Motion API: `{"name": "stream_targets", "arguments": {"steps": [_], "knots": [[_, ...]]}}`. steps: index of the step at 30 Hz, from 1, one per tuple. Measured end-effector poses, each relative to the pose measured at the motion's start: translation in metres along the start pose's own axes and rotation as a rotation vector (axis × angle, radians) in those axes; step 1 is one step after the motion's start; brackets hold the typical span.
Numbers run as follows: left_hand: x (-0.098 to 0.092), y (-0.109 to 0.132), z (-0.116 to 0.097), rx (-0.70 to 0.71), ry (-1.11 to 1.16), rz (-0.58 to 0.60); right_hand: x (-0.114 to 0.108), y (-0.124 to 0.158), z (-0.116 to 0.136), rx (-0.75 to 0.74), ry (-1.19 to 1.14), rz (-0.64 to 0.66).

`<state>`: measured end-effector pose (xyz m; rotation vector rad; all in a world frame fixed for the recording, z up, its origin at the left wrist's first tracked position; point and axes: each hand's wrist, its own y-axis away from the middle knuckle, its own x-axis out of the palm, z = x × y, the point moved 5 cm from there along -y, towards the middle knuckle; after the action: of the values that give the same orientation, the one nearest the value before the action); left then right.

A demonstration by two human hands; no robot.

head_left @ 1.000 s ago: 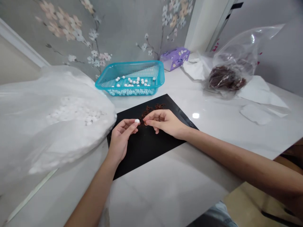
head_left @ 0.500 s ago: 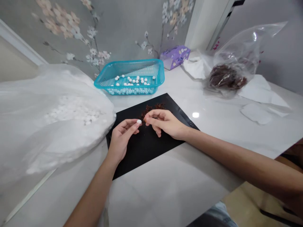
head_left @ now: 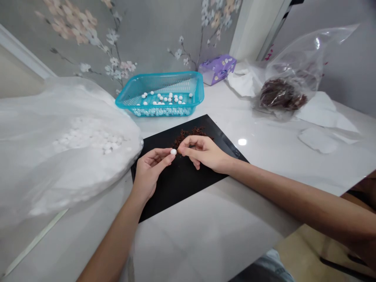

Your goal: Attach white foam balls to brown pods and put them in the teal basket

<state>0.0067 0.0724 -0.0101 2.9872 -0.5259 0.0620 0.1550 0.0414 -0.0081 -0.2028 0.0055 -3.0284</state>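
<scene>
A small white ball (head_left: 173,151) sits between two hands, pinched by the left hand (head_left: 147,170), just beside the right hand's (head_left: 208,154) fingertips.

From where I stand, both forearms reach in over the white table (head_left: 182,243) to a black mat (head_left: 176,188); the left thumb and fingers grip the ball at their very tips, so that hand is the nearer one. The right thumb and finger are drawn together in a pinch, pointing at the ball's right side; I can't tell what is between them. The ball looks nearly round, with no clear long axis. Just beyond the fingertips lie brown shreds (head_left: 195,131), and farther back a blue basket (head_left: 196,105) holds more white balls (head_left: 170,95).
</scene>
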Motion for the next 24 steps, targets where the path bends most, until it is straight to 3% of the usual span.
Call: {"name": "stream_targets", "arguments": {"steps": [24], "knots": [[-0.0008,-0.0004,0.0024,0.008,0.019,0.014,0.0035,0.0015,-0.0094,-0.01,-0.093,0.016]]}}
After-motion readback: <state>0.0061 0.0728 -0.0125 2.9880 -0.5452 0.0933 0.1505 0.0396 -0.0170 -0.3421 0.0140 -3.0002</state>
